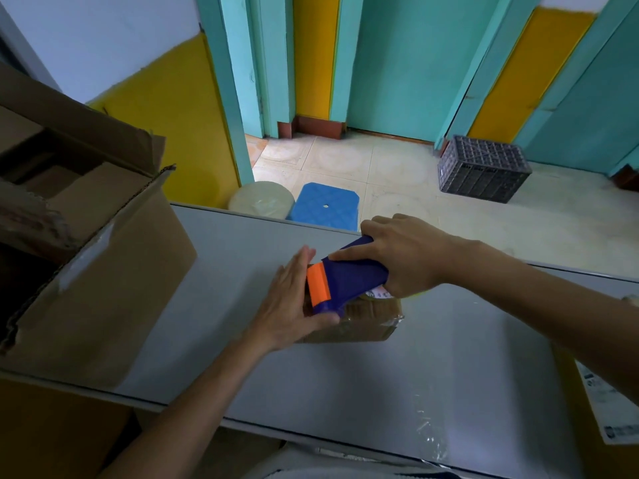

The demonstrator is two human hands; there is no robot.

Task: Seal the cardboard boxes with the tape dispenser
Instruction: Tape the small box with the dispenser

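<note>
A small cardboard box (359,323) lies on the grey table (345,375), its top and near edge shiny with clear tape. A blue tape dispenser (349,274) with an orange front plate sits on top of the box. My right hand (404,254) grips the dispenser from above, fingers curled over its far end. My left hand (294,299) holds the box's left side, fingers straight along that side and thumb lying across the near edge.
A large open cardboard box (93,264) stands on the table's left end. A labelled package (608,402) lies at the right edge. Beyond the table, on the tiled floor, are a blue stool (325,205), a pale round stool (262,198) and a dark crate (484,167).
</note>
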